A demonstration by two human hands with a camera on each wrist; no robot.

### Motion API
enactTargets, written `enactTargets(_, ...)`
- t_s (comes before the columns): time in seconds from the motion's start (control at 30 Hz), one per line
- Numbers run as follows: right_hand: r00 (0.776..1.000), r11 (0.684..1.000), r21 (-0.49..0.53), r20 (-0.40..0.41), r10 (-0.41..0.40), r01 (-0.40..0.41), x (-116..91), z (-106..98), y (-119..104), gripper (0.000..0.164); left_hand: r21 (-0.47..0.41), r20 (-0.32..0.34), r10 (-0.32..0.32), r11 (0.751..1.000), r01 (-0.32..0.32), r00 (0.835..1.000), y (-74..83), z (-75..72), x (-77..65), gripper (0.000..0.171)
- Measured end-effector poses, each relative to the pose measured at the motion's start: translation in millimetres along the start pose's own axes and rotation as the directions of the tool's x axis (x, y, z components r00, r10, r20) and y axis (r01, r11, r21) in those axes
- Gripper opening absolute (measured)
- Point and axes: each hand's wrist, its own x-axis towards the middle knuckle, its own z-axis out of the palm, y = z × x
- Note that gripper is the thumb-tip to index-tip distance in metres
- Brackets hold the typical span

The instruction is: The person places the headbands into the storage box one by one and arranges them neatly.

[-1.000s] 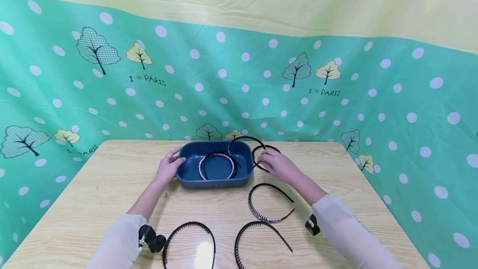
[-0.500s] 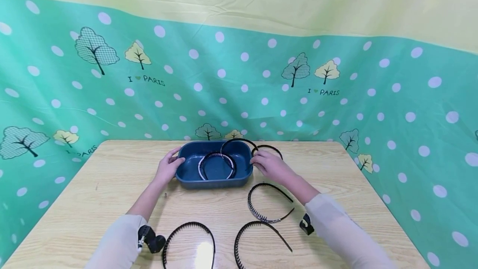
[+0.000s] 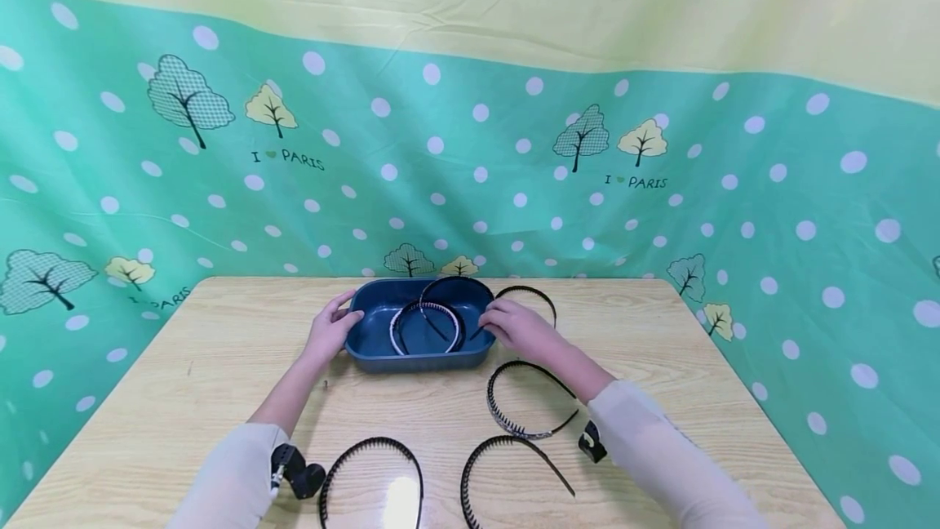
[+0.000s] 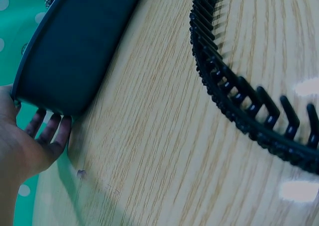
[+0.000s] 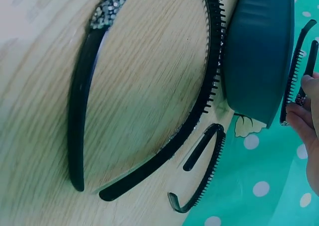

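Clock centred on blue bin, head view, bin at back of table. Left hand at 9 o'clock: grip pinching bin's end, thumb at rim, fingers bent against outer wall (left wrist view). Black wrist device between 7 and 8. Toothed black headband flat on table, between 6 and 7, cut off by bottom edge. Inside bin, about centre: white headband overlapping a dark one. Held headband, black, toothed, slants over bin's 2-to-3 o'clock part; can't tell if it touches the ones inside. Second toothed headband on table at 5, also cut off. Right hand at 3 o'clock, by bin's end: grip pinching held headband between thumb and finger, glitter showing there in right wrist view. Back headband between 2 and 3, just beside bin, partly hidden by right hand. Glitter headband on table at 4, open ends toward 3. Dotted green cloth behind, 12 o'clock.
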Motion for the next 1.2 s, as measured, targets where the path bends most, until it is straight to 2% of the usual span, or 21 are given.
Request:
enactTargets(0.17,1.0,1.0,0.009,-0.004,-0.003,0.003,3,3,-3,0.011,-0.004,-0.006,-0.002,1.0,0.002,1.0,0.1,-0.1,0.0,0.055)
enactTargets(0.73,0.997,1.0,0.026,0.075,0.014,-0.016,13,12,-12,0.013,-0.002,-0.003,-0.017,1.0,0.017,1.0,1.1,0.3,-0.6,0.055)
enactTargets(1.0,0.998,1.0,0.026,0.053,-0.017,0.016,16,18,-13,0.012,-0.01,-0.005,-0.018,1.0,0.018,1.0,1.3,0.3,-0.8,0.055)
enactTargets(1.2,0.997,0.999,0.035,0.073,-0.01,0.008,18,21,-14,0.013,-0.011,-0.006,-0.018,1.0,0.018,1.0,1.2,0.1,-0.4,0.055)
